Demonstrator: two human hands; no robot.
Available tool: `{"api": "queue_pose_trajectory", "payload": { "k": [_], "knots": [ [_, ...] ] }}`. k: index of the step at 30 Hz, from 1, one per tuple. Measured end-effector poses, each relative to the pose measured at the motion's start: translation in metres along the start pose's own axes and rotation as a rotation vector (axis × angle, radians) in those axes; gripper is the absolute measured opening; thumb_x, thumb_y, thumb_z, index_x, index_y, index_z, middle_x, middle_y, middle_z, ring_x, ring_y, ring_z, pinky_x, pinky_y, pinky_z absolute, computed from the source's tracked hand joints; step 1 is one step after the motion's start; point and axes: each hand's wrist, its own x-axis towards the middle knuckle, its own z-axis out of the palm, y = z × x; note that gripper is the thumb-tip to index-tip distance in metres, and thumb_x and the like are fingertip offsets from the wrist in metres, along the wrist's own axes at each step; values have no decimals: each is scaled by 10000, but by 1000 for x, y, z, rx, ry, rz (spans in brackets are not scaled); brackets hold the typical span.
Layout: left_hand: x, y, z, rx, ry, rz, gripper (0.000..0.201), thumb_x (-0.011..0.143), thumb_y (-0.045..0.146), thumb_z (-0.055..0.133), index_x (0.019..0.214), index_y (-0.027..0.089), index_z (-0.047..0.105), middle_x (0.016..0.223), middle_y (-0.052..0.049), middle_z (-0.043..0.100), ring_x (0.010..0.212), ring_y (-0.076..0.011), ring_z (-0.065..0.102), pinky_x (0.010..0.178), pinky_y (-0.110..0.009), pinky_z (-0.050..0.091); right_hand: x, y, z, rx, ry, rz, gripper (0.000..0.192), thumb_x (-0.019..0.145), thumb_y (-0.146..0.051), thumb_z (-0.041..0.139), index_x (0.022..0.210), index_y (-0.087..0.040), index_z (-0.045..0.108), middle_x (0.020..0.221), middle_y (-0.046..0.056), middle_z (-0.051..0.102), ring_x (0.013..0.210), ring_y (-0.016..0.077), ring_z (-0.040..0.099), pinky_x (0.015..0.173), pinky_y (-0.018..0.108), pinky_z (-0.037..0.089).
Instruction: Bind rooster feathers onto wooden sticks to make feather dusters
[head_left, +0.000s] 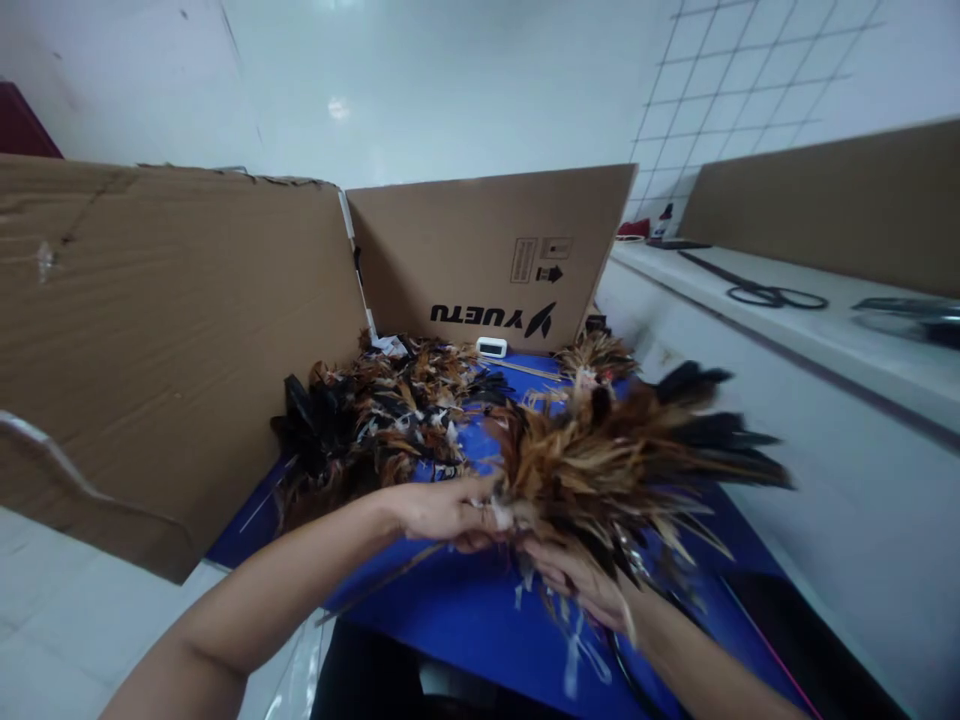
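A feather duster [600, 465] of brown and black feathers lies across my two hands, its plumes spreading to the right. Fingers of my left hand [446, 512] are closed round its base, beside a whitish patch of binding. From under that hand a thin stick [386, 583] slants down to the left. Beneath the plumes my right hand [574, 580] cups the base, its fingers curled against it and partly covered by feathers. Pale strips [581, 655] dangle below the right hand.
Loose feathers [405, 400] heap over the blue table [442, 590] at left and back. Cardboard panels [480, 240] stand behind and at left. A small white device [491, 347] sits by the back panel. Scissors [757, 293] lie on the right ledge. A black flat object [814, 635] is at lower right.
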Motion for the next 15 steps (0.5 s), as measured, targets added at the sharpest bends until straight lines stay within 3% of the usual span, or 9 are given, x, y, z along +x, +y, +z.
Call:
{"api": "queue_pose_trajectory", "payload": {
  "k": [2, 4, 7, 11, 15],
  "knots": [
    [4, -5, -2, -84, 71, -45, 515, 675, 636, 596, 747, 162, 409, 585, 68, 377, 487, -41, 324, 452, -186, 260, -7, 3, 5, 11, 31, -12, 301, 773, -435, 637, 822, -142, 587, 580, -64, 444, 446, 45, 358, 406, 176, 289],
    [9, -10, -2, -158, 108, -68, 526, 652, 625, 626, 762, 168, 392, 595, 80, 352, 474, -26, 276, 435, -174, 215, -15, 2, 9, -27, 95, -77, 334, 762, -485, 620, 775, -154, 577, 518, -86, 328, 432, 44, 255, 398, 189, 202],
    [16, -19, 1, -128, 177, -120, 526, 664, 626, 609, 830, 176, 392, 630, 77, 366, 475, -27, 301, 434, -164, 237, -25, -5, 13, -182, 158, -170, 326, 792, -481, 568, 735, -160, 581, 514, -70, 335, 456, 69, 295, 434, 216, 255],
    [24, -28, 7, 149, 274, -207, 437, 788, 559, 490, 963, 164, 425, 657, 41, 442, 531, -76, 435, 471, -186, 349, -36, -11, 16, -438, 210, -280, 293, 849, -415, 487, 708, -179, 586, 579, -28, 456, 559, 114, 422, 531, 239, 338],
    [30, -27, 15, 417, 293, -110, 299, 851, 398, 436, 994, 138, 471, 671, 3, 507, 604, -115, 486, 564, -229, 427, -46, -20, 18, -642, 193, -286, 312, 889, -395, 409, 730, -190, 583, 602, -24, 497, 584, 127, 458, 549, 242, 343]
  ]
}}
